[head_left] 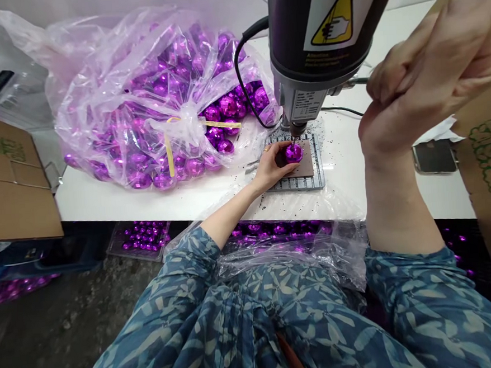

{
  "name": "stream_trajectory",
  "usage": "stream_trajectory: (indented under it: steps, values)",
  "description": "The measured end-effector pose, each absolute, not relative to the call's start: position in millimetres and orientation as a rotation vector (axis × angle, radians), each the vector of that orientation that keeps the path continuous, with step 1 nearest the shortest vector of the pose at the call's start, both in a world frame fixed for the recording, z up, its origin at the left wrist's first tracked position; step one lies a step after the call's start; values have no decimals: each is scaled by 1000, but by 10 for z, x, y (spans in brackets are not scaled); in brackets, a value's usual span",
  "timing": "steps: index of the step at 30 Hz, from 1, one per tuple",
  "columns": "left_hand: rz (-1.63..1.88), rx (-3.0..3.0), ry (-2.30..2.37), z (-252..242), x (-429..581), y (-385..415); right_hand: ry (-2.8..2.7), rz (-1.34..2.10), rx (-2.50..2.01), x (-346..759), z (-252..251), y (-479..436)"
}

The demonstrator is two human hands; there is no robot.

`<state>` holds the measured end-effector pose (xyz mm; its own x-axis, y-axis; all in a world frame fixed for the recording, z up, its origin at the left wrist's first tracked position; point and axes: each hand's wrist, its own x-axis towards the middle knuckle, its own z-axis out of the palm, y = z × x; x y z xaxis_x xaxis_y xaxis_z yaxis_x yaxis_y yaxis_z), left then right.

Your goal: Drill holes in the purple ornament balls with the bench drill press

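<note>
The purple mirror-faceted ball (294, 153) is round, with no long axis; it sits on a brown plate (308, 166) on the white surface (104, 200), under the drill press's (316, 50) downward-pointing bit; the left hand (272, 169) clasps its side; the right hand (427, 76), raised, is fisted on a thin lever (358, 79); a yellow hand-warning label (335, 23) has unreadable small print.
</note>
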<state>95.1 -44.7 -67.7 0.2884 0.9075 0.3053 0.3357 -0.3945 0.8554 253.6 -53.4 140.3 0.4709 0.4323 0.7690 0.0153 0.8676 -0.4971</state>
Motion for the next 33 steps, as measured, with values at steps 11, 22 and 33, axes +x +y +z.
stream_trajectory:
  steps: [11, 22, 33]
  values:
    - [1071, 1921, 1079, -722, 941, -430, -1025, 164, -312, 2559, 1053, -449]
    - [1115, 1903, 1085, -745, 956, -437, -1020, -62, -346, 2695, 603, -262]
    - [1156, 1901, 1140, -718, 996, -460, -1125, 237, -516, 2618, 1333, -437]
